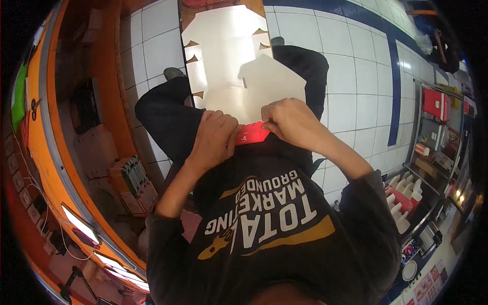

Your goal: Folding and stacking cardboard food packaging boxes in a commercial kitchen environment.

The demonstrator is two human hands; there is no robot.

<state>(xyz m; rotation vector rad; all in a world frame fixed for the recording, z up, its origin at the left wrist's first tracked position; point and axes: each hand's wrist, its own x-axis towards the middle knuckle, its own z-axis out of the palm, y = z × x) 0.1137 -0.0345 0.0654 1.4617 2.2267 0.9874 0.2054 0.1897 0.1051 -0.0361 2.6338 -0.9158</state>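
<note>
A die-cut cardboard sheet (229,40), pale on its upper face, lay spread on the counter (258,8), its near end between the person's dark-trousered legs (165,112). Along its near edge a red flap (250,134) showed. The left hand (214,136) had its fingers closed on the flap's left end; the right hand (292,119) pinched the right end. A pale panel (274,79) angled rightward beyond the right hand. Farther right lay white floor tiles (340,76).
</note>
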